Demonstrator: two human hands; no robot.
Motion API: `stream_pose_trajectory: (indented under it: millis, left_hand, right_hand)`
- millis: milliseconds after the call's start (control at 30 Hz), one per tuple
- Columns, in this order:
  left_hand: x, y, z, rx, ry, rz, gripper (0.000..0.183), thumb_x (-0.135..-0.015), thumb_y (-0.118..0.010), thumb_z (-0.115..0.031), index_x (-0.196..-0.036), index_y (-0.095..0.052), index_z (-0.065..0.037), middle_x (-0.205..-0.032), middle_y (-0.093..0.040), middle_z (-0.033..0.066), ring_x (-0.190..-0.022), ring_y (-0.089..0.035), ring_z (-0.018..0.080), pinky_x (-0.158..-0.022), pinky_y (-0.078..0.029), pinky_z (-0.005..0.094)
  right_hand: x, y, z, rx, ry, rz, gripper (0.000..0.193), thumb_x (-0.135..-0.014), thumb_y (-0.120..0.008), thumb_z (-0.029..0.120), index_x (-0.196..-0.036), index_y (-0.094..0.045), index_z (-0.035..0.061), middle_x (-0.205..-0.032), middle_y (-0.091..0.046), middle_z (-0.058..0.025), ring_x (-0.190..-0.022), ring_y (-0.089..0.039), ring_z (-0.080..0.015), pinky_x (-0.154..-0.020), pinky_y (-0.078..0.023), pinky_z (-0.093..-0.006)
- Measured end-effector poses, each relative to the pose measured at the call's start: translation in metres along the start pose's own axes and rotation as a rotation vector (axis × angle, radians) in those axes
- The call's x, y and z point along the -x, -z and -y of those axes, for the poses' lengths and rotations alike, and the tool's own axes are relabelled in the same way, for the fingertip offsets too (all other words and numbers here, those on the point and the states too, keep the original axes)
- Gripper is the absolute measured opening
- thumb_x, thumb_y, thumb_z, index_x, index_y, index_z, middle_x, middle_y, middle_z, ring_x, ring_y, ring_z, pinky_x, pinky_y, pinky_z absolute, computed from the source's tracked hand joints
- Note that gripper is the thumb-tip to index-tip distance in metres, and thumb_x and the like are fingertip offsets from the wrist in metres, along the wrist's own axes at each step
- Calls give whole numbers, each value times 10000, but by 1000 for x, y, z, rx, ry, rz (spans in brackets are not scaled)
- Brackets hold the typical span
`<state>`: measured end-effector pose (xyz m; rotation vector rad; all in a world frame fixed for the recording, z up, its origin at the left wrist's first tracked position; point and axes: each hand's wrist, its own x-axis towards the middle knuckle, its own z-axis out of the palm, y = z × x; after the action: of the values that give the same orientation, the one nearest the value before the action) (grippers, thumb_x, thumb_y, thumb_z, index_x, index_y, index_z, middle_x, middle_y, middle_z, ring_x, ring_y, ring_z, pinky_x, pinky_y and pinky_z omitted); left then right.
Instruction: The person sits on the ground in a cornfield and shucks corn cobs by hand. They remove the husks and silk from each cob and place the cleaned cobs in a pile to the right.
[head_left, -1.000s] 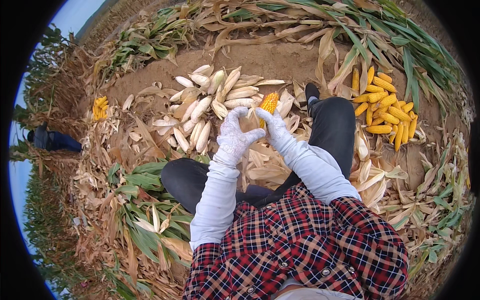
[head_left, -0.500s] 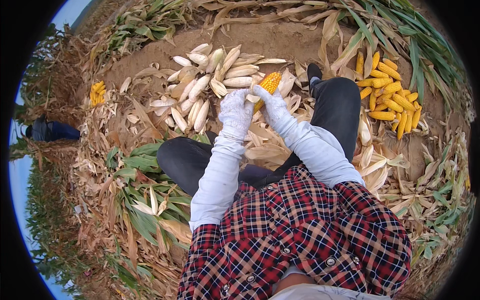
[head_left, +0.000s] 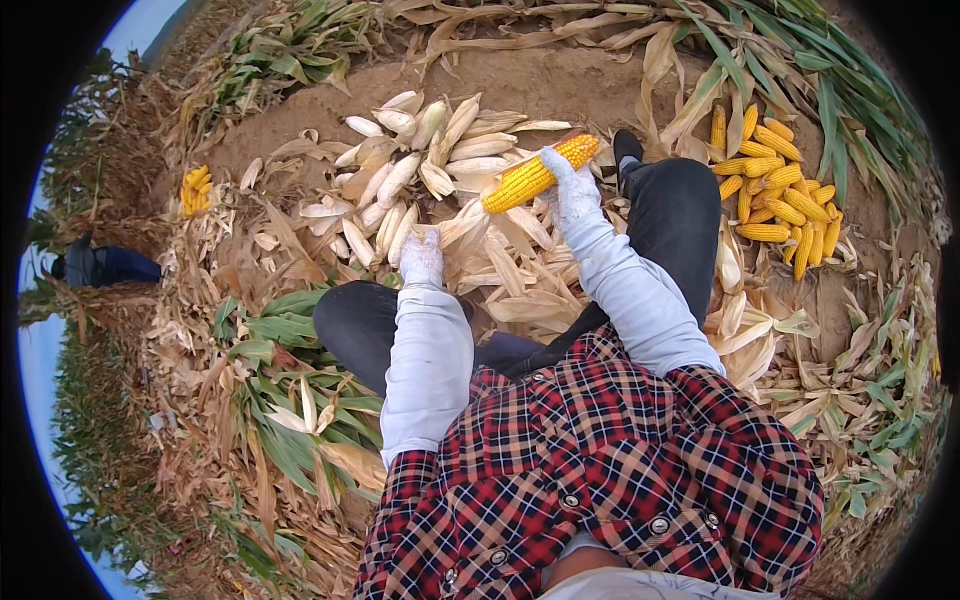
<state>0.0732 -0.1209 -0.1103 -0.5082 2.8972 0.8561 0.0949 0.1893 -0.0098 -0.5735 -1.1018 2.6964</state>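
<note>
A bare yellow ear of corn (head_left: 535, 180) lies slantwise in my right hand (head_left: 574, 192), gripped near its upper right end. Lower and to the left, my left hand (head_left: 421, 259) is closed on a dry, pale corn husk (head_left: 462, 228) that stretches toward the ear's lower end. Whether the husk still joins the ear I cannot tell. White work gloves cover both hands. Just beyond my left hand is a heap of ears in pale husks (head_left: 398, 175). Loose stripped husks (head_left: 520, 285) lie between my legs.
To the right, past my bent knee (head_left: 680, 205), is a pile of husked yellow ears (head_left: 780, 190). Green leaves (head_left: 290, 340) lie by my left knee. Far left are another small yellow pile (head_left: 195, 190) and a person in dark clothing (head_left: 110, 265). Bare soil (head_left: 540, 85) stretches beyond the heap.
My hands have moved apart. The right one took the ear up and to the right, which now shows its full length; the left went down and left with a husk.
</note>
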Motion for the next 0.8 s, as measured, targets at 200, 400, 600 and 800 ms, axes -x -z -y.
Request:
stream_pose_trajectory:
  millis: [200,400,600,800]
  left_hand:
    - [12,48,-82,801,-37,-162,467,-944,-749,-226,-1297,-624,52,-1183,-701,160,-1031,-672,230,-920,-534,341]
    - [70,82,-162,445,-474,304,683,-827,-858,-240,-1403,-569,-17,-1330,-643,144,-1243,-603,239,-1073,-483,366]
    - [83,51,-180,307,-585,326,503,-889,-778,-144,-1357,-636,-29,-1269,-673,140,-1128,-658,224,-992,-517,335]
    - [81,39,-170,396,-624,160,349,-939,-711,-128,-1271,-680,-23,-1084,-733,145,-1022,-690,219,-901,-535,345]
  right_hand:
    - [-15,25,2,86,82,152,481,-842,-789,102,-1269,-575,49,-1157,-661,-83,-1075,-664,-224,-945,-546,-341]
    - [-11,16,-6,-20,-7,351,573,-801,-769,43,-1338,-570,20,-1207,-670,-98,-1120,-656,-235,-999,-530,-361]
    - [3,9,7,-27,-169,495,615,-774,-756,27,-1356,-559,7,-1200,-677,-99,-1091,-674,-239,-981,-547,-363]
    - [10,4,12,-115,-171,517,586,-796,-731,-1,-1356,-556,13,-1238,-661,-114,-1145,-649,-243,-1018,-528,-375]
